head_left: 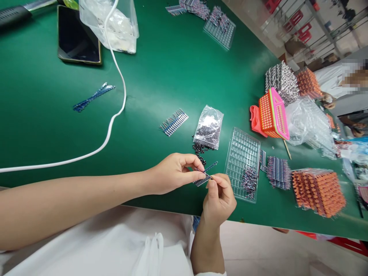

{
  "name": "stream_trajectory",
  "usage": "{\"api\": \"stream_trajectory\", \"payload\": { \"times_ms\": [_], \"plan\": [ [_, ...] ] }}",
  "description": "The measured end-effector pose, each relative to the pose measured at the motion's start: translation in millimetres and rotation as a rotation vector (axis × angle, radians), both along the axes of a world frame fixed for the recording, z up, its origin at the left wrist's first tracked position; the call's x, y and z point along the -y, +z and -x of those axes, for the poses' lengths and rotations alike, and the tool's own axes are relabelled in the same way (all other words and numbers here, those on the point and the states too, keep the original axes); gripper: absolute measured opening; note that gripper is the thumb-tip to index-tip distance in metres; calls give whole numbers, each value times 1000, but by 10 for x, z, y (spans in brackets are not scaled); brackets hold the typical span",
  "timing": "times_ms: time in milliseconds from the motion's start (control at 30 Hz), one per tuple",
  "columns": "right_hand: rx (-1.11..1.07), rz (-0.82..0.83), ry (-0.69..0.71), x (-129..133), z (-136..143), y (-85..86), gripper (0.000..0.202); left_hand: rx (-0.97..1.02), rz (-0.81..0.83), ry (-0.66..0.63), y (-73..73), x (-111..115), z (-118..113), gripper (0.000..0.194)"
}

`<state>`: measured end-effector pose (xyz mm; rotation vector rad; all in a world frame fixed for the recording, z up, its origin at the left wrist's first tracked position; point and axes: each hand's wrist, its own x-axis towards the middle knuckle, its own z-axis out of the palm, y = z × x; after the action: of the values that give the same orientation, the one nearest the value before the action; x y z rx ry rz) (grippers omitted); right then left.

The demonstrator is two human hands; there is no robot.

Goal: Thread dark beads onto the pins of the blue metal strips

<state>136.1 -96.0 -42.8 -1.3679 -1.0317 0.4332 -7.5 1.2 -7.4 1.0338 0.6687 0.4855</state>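
Over the table's near edge, my left hand (175,173) pinches a thin blue strip (212,166) between thumb and fingertips. My right hand (219,197) is closed at the strip's lower end, fingertips almost touching the left ones; the tiny part there is too small to make out. Just beneath the fingers lies another strip (199,181), partly covered. Small dark beads (201,148) spill from a clear plastic bag (209,124) beyond my hands. To the right, a clear compartment tray (240,153) carries a heap of small pin-like pieces (249,180).
A strip with wire pins (174,122) and blue strips (93,97) lie on the green table (155,80). A white cable (112,126) curves past a phone (77,36). Rightward are an orange-pink basket (271,115), orange stacks (319,191) and another person (333,86).
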Motion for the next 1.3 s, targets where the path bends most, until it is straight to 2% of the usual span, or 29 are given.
{"api": "stream_trajectory", "payload": {
  "times_ms": [233,500,633,833,933,1100,1300],
  "plan": [
    [-126,140,123,10,-96,11,1,-98,-66,-24,23,-32,23,15],
    [-265,215,218,-20,-159,5,9,-49,22,-40,-75,-69,15,18],
    [-358,245,296,-25,-187,13,10,-85,-86,-64,-51,-89,39,18],
    [-506,352,395,-33,-209,49,15,-221,-309,-178,12,-94,87,22],
    [-536,373,401,-38,-208,64,17,-221,-320,-205,26,-89,81,24],
    [-515,392,371,-27,-214,57,20,-228,-316,-180,43,-70,62,22],
    [-526,385,391,-11,-218,36,14,-214,-304,-172,29,-44,64,20]
  ]
}}
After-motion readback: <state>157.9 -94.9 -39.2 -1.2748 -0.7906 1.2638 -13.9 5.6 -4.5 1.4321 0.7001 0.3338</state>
